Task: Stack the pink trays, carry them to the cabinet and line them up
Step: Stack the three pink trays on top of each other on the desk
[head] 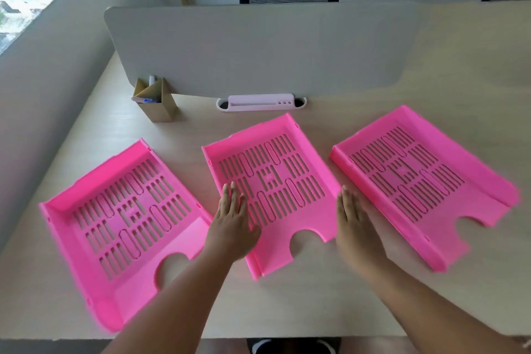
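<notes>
Three pink slotted trays lie side by side on the desk: a left tray (71,224), a middle tray (275,135) and a right tray (448,138). My left hand (231,224) is flat with fingers straight at the middle tray's left wall. My right hand (355,227) is flat at that tray's right wall, in the gap before the right tray. Both hands hold nothing; I cannot tell whether they touch the walls.
A grey divider panel (258,49) stands along the back of the pale wooden desk (287,304). A cardboard pen holder (156,106) sits at its left foot. A white cable port (260,103) lies behind the middle tray. A window is at the upper left.
</notes>
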